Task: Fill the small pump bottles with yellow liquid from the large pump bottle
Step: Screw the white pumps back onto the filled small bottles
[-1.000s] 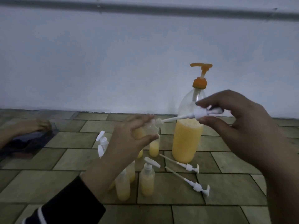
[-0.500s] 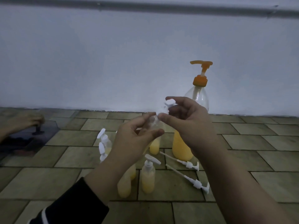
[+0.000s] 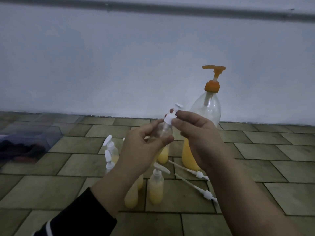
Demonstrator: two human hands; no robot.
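Note:
My left hand point(image 3: 141, 150) grips a small clear bottle point(image 3: 164, 131) held up in the air, tilted slightly. My right hand point(image 3: 196, 133) pinches the white pump cap point(image 3: 169, 118) seated on that bottle's neck. Behind my right hand stands the large pump bottle point(image 3: 207, 109) with an orange pump, yellow liquid filling roughly its lower half. Several small bottles with yellow liquid stand on the floor below my hands, one with a white pump point(image 3: 156, 186) in front and one without a cap point(image 3: 163, 155) farther back.
Two loose white pump heads with long tubes point(image 3: 197, 174) point(image 3: 204, 193) lie on the tiled floor right of the small bottles. A dark transparent box point(image 3: 29, 143) sits at the left. A pale wall rises close behind the bottles.
My right hand brought the pump, tube first, from the right into the small bottle; its cap now sits on the neck. The other person's hand at the left has left the view.

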